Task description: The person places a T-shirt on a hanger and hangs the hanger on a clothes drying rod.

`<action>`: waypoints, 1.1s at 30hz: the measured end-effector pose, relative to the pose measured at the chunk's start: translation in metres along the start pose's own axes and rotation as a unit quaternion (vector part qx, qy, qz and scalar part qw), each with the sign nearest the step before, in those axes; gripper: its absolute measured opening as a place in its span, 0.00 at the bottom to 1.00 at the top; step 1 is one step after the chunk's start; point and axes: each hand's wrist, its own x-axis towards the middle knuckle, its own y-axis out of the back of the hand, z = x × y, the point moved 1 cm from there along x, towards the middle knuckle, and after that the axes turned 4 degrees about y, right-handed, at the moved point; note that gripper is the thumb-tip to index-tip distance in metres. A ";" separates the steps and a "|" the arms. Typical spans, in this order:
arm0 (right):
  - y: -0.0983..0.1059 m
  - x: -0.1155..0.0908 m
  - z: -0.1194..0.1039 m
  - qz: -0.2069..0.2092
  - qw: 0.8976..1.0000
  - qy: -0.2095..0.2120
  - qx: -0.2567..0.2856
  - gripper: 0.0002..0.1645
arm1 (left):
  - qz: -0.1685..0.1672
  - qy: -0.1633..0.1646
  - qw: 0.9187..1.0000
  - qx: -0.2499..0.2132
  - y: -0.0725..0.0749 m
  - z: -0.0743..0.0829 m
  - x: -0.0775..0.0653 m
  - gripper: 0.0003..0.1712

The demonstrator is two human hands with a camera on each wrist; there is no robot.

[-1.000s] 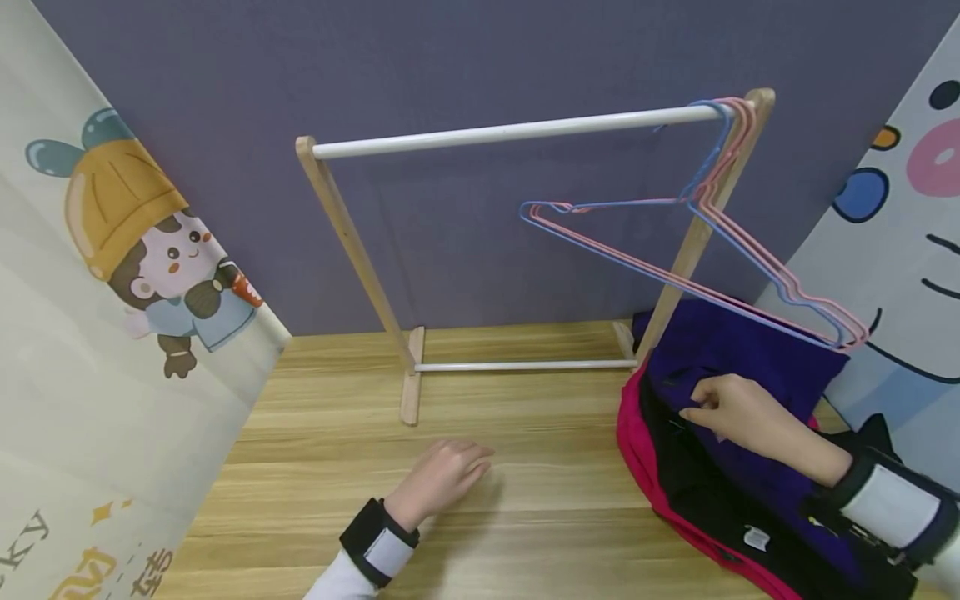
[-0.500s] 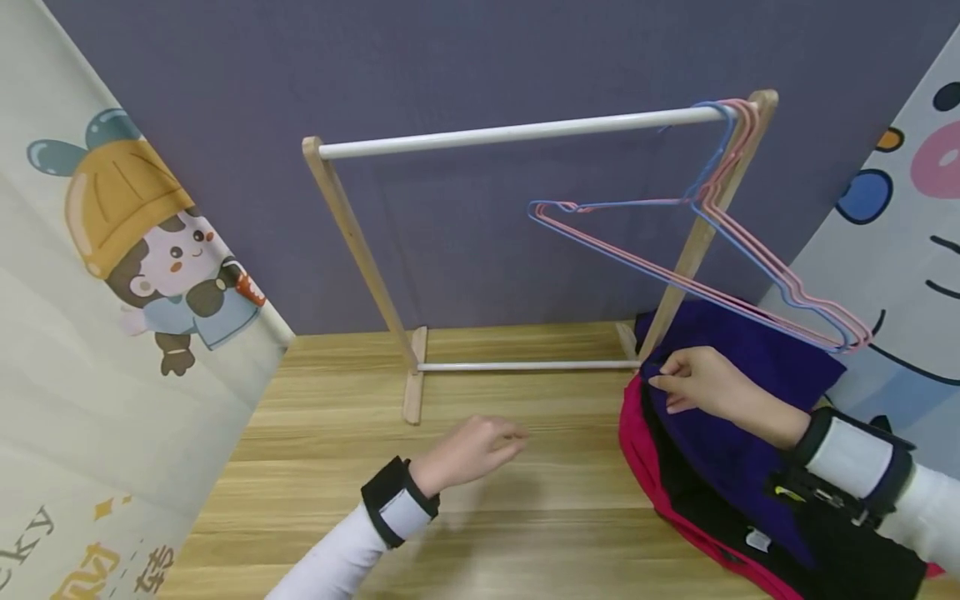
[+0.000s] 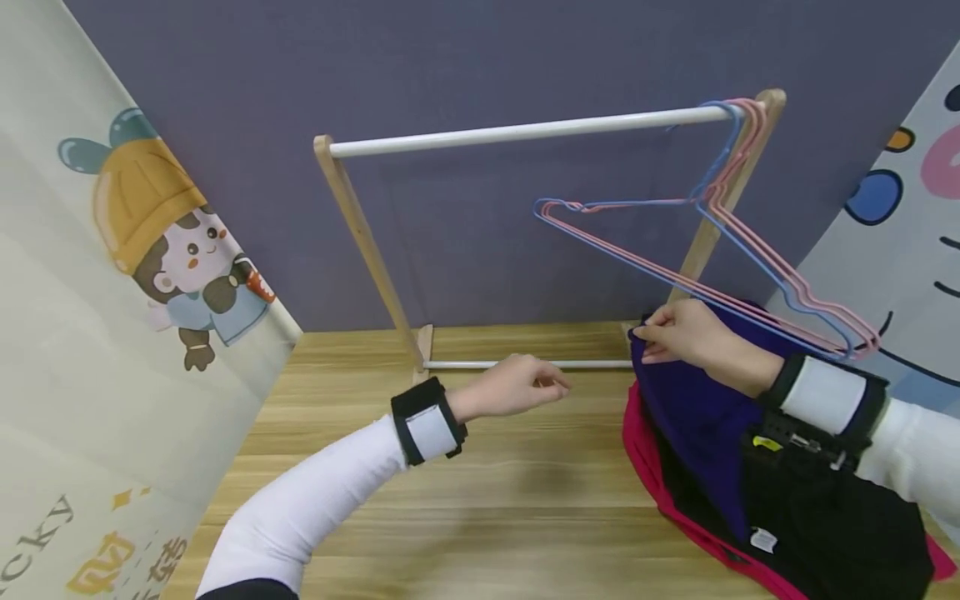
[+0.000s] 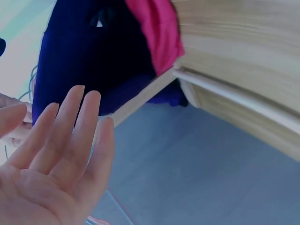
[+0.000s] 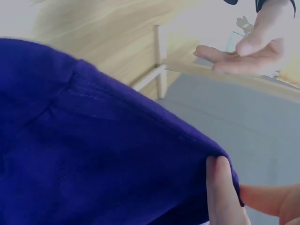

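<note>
In the head view my right hand [image 3: 682, 337] pinches the upper left corner of a dark purple garment [image 3: 697, 408] and holds it raised off the pile. The right wrist view shows the purple cloth [image 5: 117, 136] stretched from thumb and fingers, with a stitched seam along its edge. Under it lie a black garment [image 3: 840, 517] with a white label [image 3: 763, 540] and a bright pink-red garment [image 3: 648, 454]. My left hand [image 3: 517, 386] hovers over the table left of the pile, holding nothing. Its fingers [image 4: 70, 136] extend loosely, palm visible, in the left wrist view.
A small rack with a white top rail [image 3: 525, 132] and wooden posts [image 3: 371, 250] stands at the back. Blue and pink wire hangers [image 3: 720, 204] hang at its right end, just above my right hand. Printed panels [image 3: 172, 275] flank both sides of the wooden table [image 3: 337, 450].
My right hand has moved up and left, lifting the purple garment's corner and uncovering more of the black one. My left hand has moved up and right, toward the pile.
</note>
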 end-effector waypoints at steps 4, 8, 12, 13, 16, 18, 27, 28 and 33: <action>0.007 0.008 -0.017 0.018 1.000 0.007 0.023 0.16 | 0.003 0.012 1.000 -0.021 0.017 0.011 0.011 0.14; 0.011 0.014 -0.035 0.031 0.998 -0.005 0.047 0.17 | 0.011 0.023 0.999 -0.047 0.031 0.019 0.021 0.16; 0.012 0.017 -0.049 0.030 0.998 -0.006 0.049 0.17 | 0.030 0.047 0.997 -0.051 0.044 0.027 0.025 0.21; 0.012 0.017 -0.052 0.030 0.998 -0.006 0.049 0.17 | 0.036 0.054 0.997 -0.047 0.047 0.029 0.026 0.22; 0.014 0.018 -0.059 0.031 0.998 -0.012 0.049 0.17 | 0.050 0.070 0.996 -0.038 0.054 0.032 0.028 0.24; 0.016 0.019 -0.064 0.037 0.998 -0.017 0.053 0.18 | 0.055 0.076 0.995 -0.029 0.058 0.033 0.029 0.25; 0.015 0.020 -0.090 0.050 0.996 -0.006 0.075 0.20 | 0.104 0.087 0.988 -0.074 0.065 0.037 0.034 0.21; 0.014 0.020 -0.093 0.051 0.996 -0.002 0.078 0.20 | 0.112 0.085 0.987 -0.081 0.066 0.038 0.033 0.18; 0.010 0.020 -0.106 0.043 0.995 0.015 0.089 0.17 | 0.148 0.066 0.983 -0.087 0.069 0.039 0.030 0.09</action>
